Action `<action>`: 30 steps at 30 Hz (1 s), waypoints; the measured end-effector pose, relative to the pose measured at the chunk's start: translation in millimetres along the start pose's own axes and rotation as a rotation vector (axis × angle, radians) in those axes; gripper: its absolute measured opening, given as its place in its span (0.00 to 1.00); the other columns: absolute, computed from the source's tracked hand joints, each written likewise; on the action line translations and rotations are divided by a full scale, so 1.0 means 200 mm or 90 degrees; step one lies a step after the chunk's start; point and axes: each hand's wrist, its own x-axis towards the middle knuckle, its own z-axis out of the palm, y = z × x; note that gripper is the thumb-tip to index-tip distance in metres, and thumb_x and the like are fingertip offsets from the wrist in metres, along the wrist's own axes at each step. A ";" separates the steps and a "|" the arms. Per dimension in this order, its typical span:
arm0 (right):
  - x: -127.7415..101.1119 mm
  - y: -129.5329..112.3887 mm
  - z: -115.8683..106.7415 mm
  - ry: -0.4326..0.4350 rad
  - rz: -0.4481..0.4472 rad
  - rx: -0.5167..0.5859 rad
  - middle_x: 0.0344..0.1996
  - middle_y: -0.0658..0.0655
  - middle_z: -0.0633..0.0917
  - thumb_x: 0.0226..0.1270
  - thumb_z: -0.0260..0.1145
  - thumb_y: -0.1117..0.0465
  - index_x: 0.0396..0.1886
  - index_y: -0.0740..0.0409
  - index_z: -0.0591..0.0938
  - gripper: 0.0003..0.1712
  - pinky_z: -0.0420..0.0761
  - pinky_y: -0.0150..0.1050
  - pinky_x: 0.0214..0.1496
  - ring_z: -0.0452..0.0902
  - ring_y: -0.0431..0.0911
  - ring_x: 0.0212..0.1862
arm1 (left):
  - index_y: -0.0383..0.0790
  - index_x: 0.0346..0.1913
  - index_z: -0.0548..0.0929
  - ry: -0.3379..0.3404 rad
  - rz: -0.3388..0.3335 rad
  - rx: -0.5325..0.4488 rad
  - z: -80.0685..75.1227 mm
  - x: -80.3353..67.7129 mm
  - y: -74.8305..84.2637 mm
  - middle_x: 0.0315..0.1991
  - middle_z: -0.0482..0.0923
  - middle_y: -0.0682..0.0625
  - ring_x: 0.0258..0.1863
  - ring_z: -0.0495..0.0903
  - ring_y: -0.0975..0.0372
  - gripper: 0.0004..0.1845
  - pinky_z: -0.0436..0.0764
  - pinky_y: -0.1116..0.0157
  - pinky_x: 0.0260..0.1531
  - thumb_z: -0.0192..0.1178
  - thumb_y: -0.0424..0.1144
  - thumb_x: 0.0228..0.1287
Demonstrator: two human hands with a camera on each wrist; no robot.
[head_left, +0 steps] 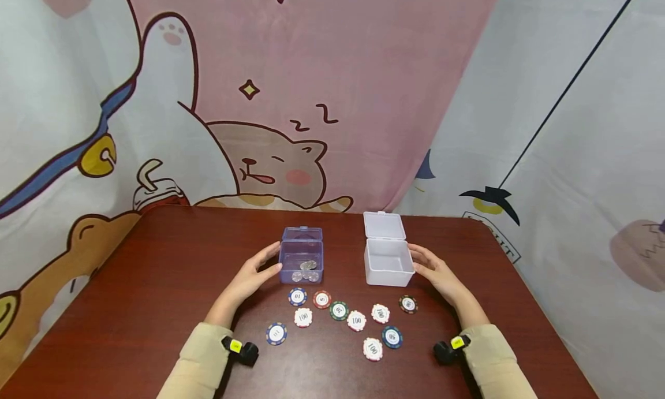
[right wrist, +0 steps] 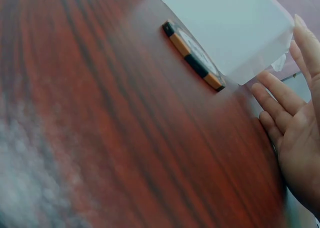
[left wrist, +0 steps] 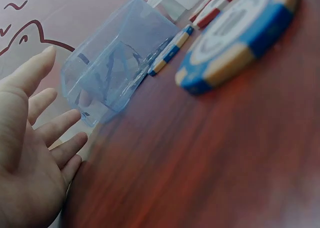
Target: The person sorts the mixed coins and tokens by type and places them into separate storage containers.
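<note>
A clear bluish plastic box [head_left: 301, 249] with its lid raised stands left of centre, several silver coins [head_left: 309, 265] lying inside. At its left side is my left hand [head_left: 253, 276], fingers extended and relaxed; in the left wrist view the open palm [left wrist: 30, 178] faces the box, gripping nothing. A white plastic box [head_left: 389, 279], its lid also tipped back, stands to the right with nothing visible inside. My right hand [head_left: 439, 276] is at that box's right side with fingers stretched out. In the right wrist view the thumb [right wrist: 306, 40] reaches the white box's edge.
Several poker chips lie flat in front of the boxes, among them a blue chip [head_left: 276, 334], a red chip [head_left: 322, 299], a green chip [head_left: 339, 310], a white chip [head_left: 372, 349] and a black chip [head_left: 408, 304]. A patterned curtain [head_left: 395, 70] hangs behind the brown table [head_left: 156, 283].
</note>
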 end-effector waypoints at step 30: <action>-0.02 -0.15 0.04 -0.002 0.013 0.013 0.64 0.75 0.65 0.71 0.53 0.72 0.70 0.71 0.59 0.29 0.71 0.30 0.53 0.61 0.67 0.63 | 0.30 0.54 0.78 -0.047 0.038 0.088 -0.04 -0.31 0.01 0.42 0.80 0.41 0.37 0.75 0.49 0.23 0.72 0.61 0.32 0.68 0.31 0.54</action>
